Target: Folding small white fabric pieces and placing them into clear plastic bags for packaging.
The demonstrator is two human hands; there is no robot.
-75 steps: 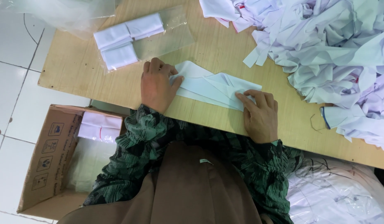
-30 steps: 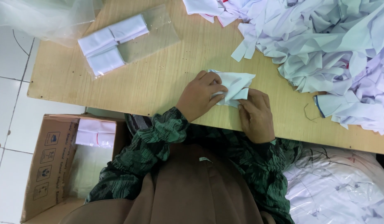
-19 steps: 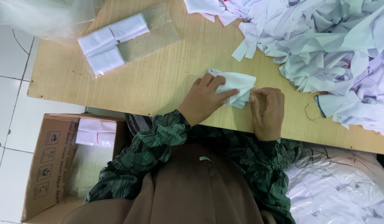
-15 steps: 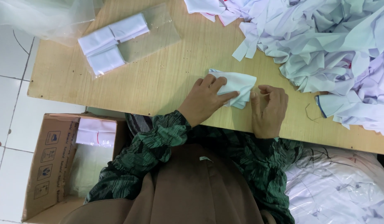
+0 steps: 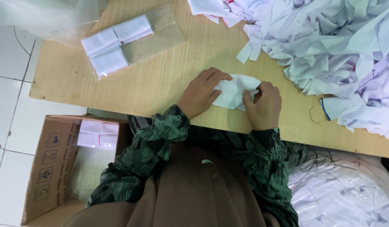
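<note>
A small folded white cloth (image 5: 233, 90) lies on the wooden table (image 5: 161, 80) near its front edge. My left hand (image 5: 201, 92) presses on the cloth's left side with its fingers spread over it. My right hand (image 5: 263, 105) grips the cloth's right end, with the fingers curled over the fold. Both sleeves are dark green and patterned.
A big heap of loose white cloth pieces (image 5: 329, 46) covers the table's right side. A clear plastic bag with folded white cloths (image 5: 116, 42) lies at the back left. A cardboard box (image 5: 56, 159) with packed cloths stands on the tiled floor below. More bagged cloth (image 5: 345, 193) lies at lower right.
The long white cloth was folded down into a small bundle. My left hand moved right onto it, and my right hand, briefly off it, has closed on its right end again.
</note>
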